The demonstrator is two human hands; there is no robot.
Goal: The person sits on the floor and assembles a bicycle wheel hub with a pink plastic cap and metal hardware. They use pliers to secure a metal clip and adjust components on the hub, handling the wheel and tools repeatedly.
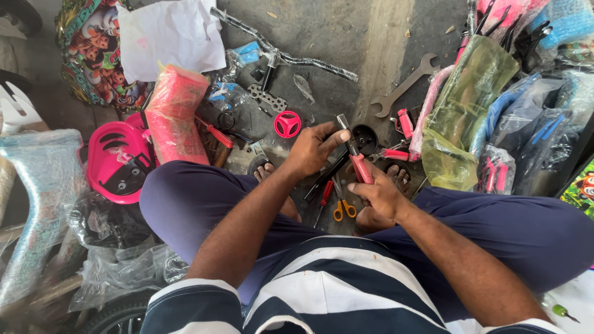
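1. A person sits cross-legged on a concrete floor [346, 37], seen from above; both bare forearms reach forward over the lap in dark blue trousers.
2. The left hand [312, 148] is curled, knuckles up, fingers closed around the upper part of a slim black rod [325, 176] that slants down toward the knees.
3. The right hand [377, 195], just right of the rod, grips the pink handle of a hand tool [357, 162]; its metal head [343, 122] pokes up past the left thumb.
4. The tool looks like pliers or a cutter, but the working end is too small to tell for sure.
5. Directly below the rod lie orange-handled scissors [344, 210] and a red-handled screwdriver [324, 196].
6. Above the rod sits a small pink toy steering wheel [288, 124]; farther up, a wrapped handlebar [291, 57].
7. Up and right of the rod lies a large open-ended spanner [405, 86].
8. Far left of the rod rests a pink plastic seat [117, 161].
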